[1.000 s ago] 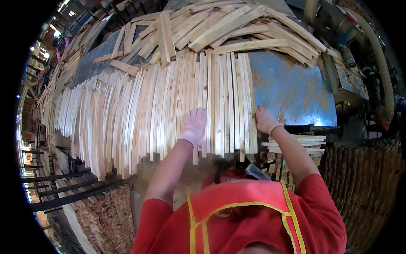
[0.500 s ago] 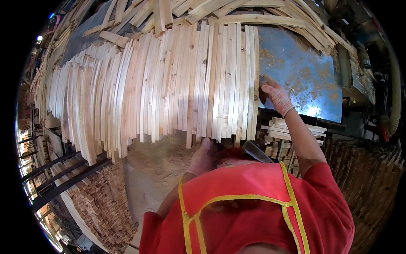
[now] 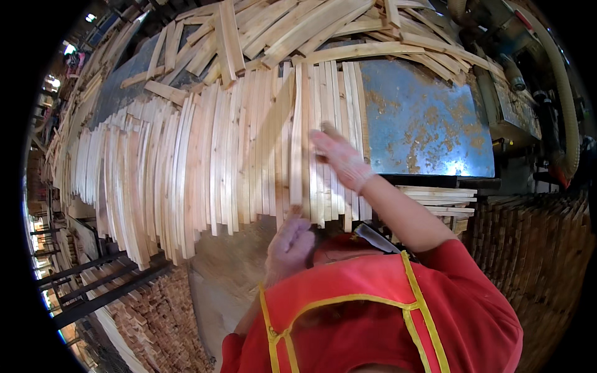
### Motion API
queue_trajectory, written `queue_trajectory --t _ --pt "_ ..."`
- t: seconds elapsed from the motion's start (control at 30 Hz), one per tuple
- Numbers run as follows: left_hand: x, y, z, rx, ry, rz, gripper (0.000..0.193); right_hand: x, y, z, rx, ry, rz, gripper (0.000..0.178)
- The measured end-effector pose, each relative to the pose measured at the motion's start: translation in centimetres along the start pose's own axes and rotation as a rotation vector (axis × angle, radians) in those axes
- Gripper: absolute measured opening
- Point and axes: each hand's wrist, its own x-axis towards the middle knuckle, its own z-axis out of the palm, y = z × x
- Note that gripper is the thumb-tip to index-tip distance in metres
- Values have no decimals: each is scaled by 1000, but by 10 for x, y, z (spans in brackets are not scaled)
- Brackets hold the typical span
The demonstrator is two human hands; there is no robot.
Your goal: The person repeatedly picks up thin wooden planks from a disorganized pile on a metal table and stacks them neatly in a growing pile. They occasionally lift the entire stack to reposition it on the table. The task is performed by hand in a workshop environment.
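A long row of pale wooden strips (image 3: 211,155) lies side by side across the bench, their ends toward me. One strip (image 3: 297,137) stands a little proud of the others. My left hand (image 3: 289,245), in a light knitted glove, is closed at the near end of that strip, its fingertips at the end face. My right hand (image 3: 341,155), gloved too, hovers over the right part of the row, close beside the raised strip. Its fingers are stretched out and slightly blurred, with nothing visible in them.
Loose boards (image 3: 292,31) lie in a jumbled heap along the far side. A blue metal tabletop (image 3: 429,124) with sawdust adjoins the row's right end. Stacked strips (image 3: 435,199) sit below it, with more stacks (image 3: 149,311) at lower left. A hose (image 3: 575,124) hangs far right.
My right hand has moved left from the row's right edge to above the strips. My left hand has come up to a strip's near end, and that strip now sits raised.
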Motion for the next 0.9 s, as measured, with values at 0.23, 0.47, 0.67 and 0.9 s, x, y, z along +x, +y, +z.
queue_trajectory --t 0.23,0.47,0.67,0.9 --pt "-21 118 -41 907 -181 589 45 -41 27 41 -243 -60 -147 96" --pt "23 148 -68 1767 -2 928 26 -75 17 33 -853 -496 -627 87" --pt "92 87 -169 1711 347 994 14 -48 -17 -40 -856 310 -798 68" --pt "143 75 -233 1947 548 278 38 -42 145 -162 -270 343 220 81"
